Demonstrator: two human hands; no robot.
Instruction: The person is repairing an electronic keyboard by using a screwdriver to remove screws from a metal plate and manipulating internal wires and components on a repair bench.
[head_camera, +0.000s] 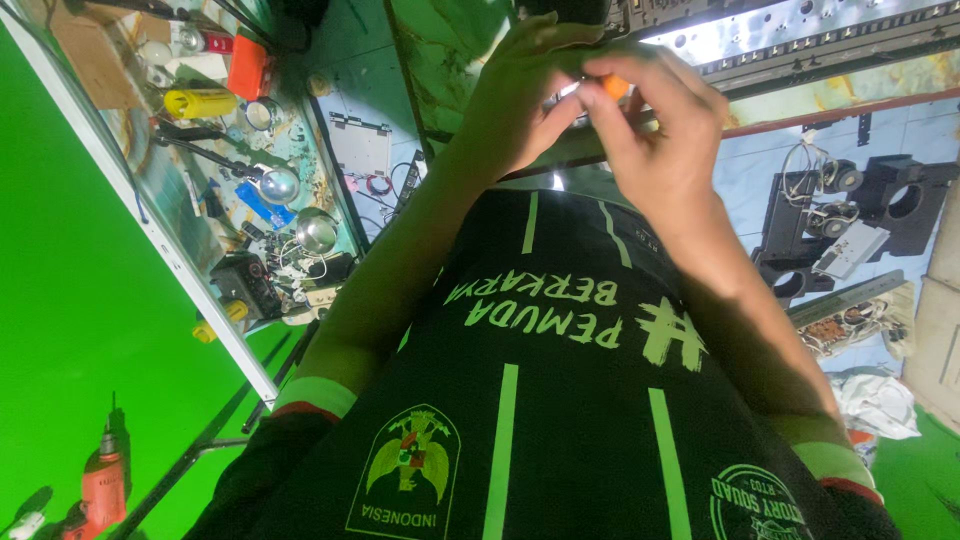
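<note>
A person's two hands are meeting at the top of the view, above a black shirt with green stripes. The right hand (655, 120) is pinching a small orange part (615, 87) between fingertips — a fine grip suited to its size — while the left hand (520, 95) is curling in beside it, steadying. A cluttered bench (250, 190) is lying to the left, a metal rail (800, 45) just beyond the hands.

Yellow plastic cylinder (199, 102) lying on cluttered glass-topped workbench (150, 215), near orange plastic box (248, 67); two shiny metal domes (297, 208) further along; orange power drill (103, 485) against green wall.
</note>
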